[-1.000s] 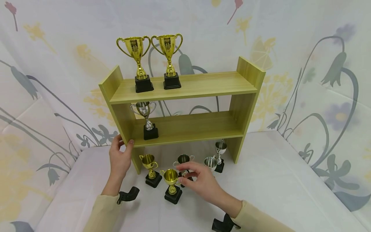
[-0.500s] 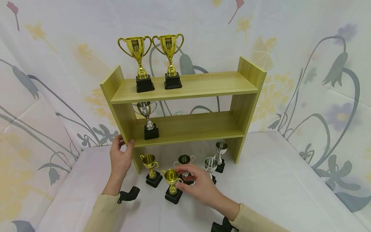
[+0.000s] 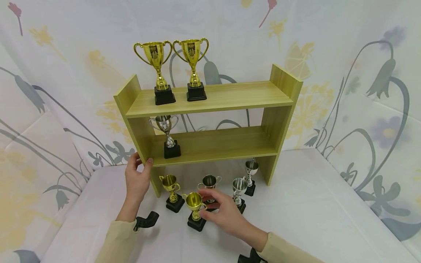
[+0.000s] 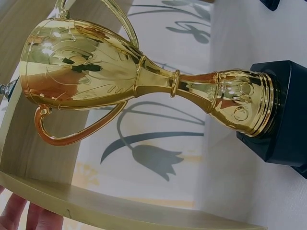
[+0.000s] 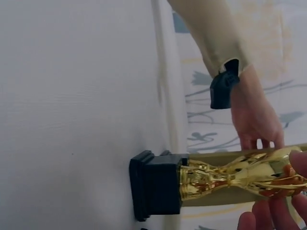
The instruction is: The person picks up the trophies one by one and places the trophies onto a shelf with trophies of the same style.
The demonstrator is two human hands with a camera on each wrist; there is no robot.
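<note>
My left hand (image 3: 137, 182) grips the lower left part of the wooden shelf unit (image 3: 213, 159), thumb on the front edge and fingers behind the side panel. My right hand (image 3: 227, 212) curls round the right side of a small gold trophy (image 3: 194, 201), which stands upright on the table. In the right wrist view the thumb (image 5: 300, 162) lies on one side of its cup, the other fingers (image 5: 268, 215) on the far side. Another gold trophy (image 3: 171, 188) stands to its left. A silver trophy (image 3: 209, 180) is partly hidden behind my right hand.
Two larger gold trophies (image 3: 154, 54) stand on the top board, left of the middle. One silver trophy (image 3: 166, 128) is at the left of the middle board. Two more silver trophies (image 3: 239, 187) stand on the white-covered table (image 3: 312, 204) near the unit's right panel.
My right hand has shifted slightly left and down, closing nearer round the gold trophy; more of the silver trophy on its right shows. The left hand keeps its hold.
</note>
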